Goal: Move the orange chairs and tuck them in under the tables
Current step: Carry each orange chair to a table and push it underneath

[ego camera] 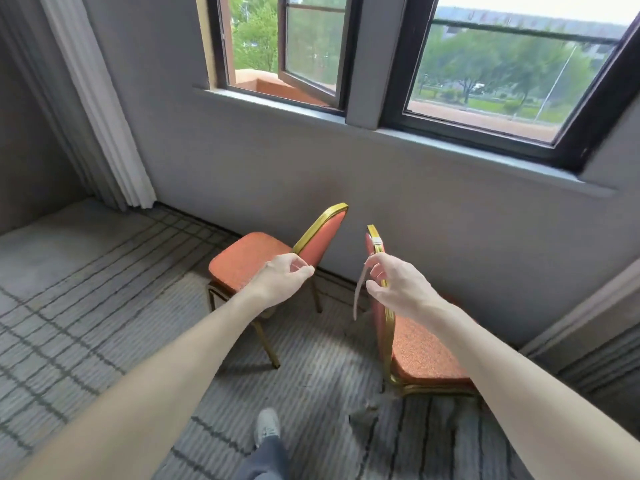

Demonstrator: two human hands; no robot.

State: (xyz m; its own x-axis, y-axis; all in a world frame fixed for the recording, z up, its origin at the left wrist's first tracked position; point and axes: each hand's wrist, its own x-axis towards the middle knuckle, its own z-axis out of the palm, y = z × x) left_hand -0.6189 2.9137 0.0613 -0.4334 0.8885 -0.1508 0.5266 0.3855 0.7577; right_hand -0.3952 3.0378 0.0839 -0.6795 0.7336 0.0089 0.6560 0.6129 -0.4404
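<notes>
Left chair (pixel 249 258) and right chair (pixel 426 348) are found by the wall (pixel 415 209). Left hand (pixel 280 278) is loosely curled, empty, beside one backrest; right hand's (pixel 398 282) hold on the other cannot be told. Judged rigid, light: to be gripped at backrest tops.

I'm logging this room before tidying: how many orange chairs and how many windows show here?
Orange chairs: 2
Windows: 2
Total: 4
</notes>
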